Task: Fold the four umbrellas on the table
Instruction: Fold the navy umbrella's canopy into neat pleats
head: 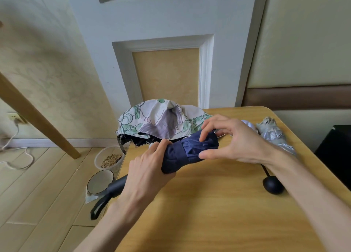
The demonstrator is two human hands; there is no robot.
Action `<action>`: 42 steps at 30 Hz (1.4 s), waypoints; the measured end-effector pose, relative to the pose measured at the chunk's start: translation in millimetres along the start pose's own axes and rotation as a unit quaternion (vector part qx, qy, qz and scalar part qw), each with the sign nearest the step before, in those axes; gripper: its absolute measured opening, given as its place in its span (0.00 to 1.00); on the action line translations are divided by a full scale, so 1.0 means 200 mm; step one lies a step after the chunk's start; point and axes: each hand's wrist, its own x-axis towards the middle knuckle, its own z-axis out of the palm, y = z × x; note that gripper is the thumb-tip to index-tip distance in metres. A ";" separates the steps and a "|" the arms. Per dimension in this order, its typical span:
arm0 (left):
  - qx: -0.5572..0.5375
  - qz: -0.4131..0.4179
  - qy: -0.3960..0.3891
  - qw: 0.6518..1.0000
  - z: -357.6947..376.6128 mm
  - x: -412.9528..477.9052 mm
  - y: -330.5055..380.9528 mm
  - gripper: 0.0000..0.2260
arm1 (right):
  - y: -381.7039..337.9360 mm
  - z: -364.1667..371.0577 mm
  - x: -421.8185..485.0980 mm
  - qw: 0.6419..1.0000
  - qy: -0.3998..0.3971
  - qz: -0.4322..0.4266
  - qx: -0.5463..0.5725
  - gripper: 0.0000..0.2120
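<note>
Now navy umbrella [190,150] btw. hands: left grip [146,168] wraps it, right grip [237,139] pinches it.

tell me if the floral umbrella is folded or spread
Not folded: the white floral fabric umbrella sits loose and unrolled at the wooden table's far edge.

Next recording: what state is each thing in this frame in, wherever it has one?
navy umbrella: collapsed, canopy rolled, held in both hands.
left hand: grips the rolled canopy.
right hand: thumb and fingers curl round the canopy's end.
floral umbrella: canopy loose, not folded.
silver umbrella: collapsed, bunched, lying on the table.
plastic tub: uncovered, holding grain-like bits.
bowl: upright, empty.
</note>
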 end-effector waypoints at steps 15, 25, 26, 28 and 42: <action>0.023 -0.019 -0.026 0.999 -0.02 0.00 0.02 0.26 | 0.06 0.12 0.04 0.991 0.069 0.019 -0.117 0.05; -0.098 -0.068 -0.026 0.993 -0.04 0.00 -0.03 0.19 | 0.04 0.04 0.03 0.992 0.103 -0.025 0.065 0.04; -0.096 -0.070 -0.024 0.993 -0.04 0.00 -0.04 0.20 | 0.04 0.04 0.02 0.994 0.096 -0.023 0.040 0.05; -0.094 -0.072 -0.018 0.993 -0.05 0.01 -0.04 0.20 | 0.04 0.05 0.02 0.995 0.099 -0.013 0.007 0.07; -0.143 -0.062 -0.039 0.987 -0.05 0.01 -0.03 0.19 | 0.01 0.10 0.04 0.982 0.142 0.059 0.106 0.04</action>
